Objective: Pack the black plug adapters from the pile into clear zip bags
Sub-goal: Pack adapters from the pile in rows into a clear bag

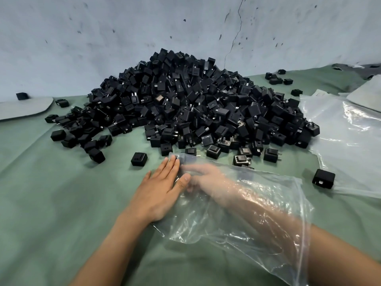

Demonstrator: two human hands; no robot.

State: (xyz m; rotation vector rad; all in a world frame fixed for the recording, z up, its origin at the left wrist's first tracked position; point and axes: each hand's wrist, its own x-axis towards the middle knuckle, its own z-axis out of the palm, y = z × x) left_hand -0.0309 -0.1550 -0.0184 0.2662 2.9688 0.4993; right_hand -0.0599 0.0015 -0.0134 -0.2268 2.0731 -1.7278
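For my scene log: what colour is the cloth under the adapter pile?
The cloth is a plain muted green with no pattern, as the head view shows.

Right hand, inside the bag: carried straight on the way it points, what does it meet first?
The film of the clear zip bag at its far end, then almost at once the left hand, whose fingers press flat on that end. The right hand is blurred, so the gap is unclear.
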